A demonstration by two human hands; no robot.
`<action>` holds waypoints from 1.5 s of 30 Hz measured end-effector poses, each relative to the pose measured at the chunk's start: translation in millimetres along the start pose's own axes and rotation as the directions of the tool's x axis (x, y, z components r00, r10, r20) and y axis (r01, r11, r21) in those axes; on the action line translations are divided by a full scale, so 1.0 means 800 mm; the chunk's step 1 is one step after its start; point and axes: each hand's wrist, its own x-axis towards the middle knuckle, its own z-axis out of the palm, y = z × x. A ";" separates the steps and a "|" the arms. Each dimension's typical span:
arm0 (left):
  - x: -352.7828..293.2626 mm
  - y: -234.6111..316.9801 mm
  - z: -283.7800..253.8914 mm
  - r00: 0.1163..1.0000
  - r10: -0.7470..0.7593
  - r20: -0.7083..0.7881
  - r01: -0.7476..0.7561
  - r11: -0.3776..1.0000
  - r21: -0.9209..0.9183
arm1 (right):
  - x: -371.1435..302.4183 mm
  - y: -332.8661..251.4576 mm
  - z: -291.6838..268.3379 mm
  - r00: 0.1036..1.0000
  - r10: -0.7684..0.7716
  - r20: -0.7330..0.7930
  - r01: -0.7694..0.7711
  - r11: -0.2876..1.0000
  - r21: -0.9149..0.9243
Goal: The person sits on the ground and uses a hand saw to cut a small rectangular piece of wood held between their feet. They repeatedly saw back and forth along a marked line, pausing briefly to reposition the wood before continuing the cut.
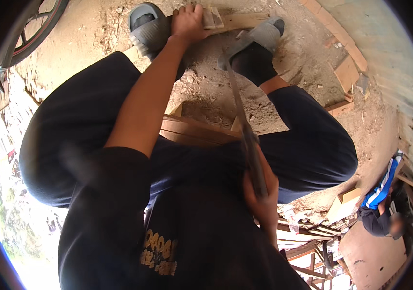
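Note:
At the top, my left hand (188,23) is closed over a short piece of wood (212,18) beside my left sandal (148,26). A longer wooden strip (245,21) extends from there toward my right sandal (259,39). My right hand (263,191), nearer my body, grips the thick dark handle of a long, thin-shafted tool (240,108). The tool points away from me, its far end overlapping the heel side of my right sandal. Blur hides what kind of head or blade it has.
I sit low on a brown wooden seat (196,133) above bare dirt (206,99) scattered with chips. A wheel (39,31) stands at upper left. Bricks (346,75) line the wall (385,38) on the right. Another person (380,212) is at lower right, near a board (373,256).

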 end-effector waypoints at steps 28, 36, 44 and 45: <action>0.018 -0.003 -0.006 1.000 -0.003 -0.020 0.002 1.000 -0.027 | 0.021 -0.023 0.004 0.967 0.252 0.048 -0.256 0.954 0.155; 0.014 -0.009 -0.002 0.998 -0.033 -0.056 0.029 0.998 -0.060 | 0.026 -0.020 0.003 0.960 0.266 0.090 -0.267 0.964 0.006; 0.013 -0.002 -0.002 0.998 -0.052 -0.026 0.052 0.999 0.005 | 0.017 -0.014 0.011 0.985 0.161 0.056 -0.161 0.987 0.004; 0.012 -0.006 0.001 0.997 -0.072 -0.005 0.072 0.997 -0.006 | 0.019 -0.014 0.011 0.984 0.167 0.057 -0.169 0.985 0.020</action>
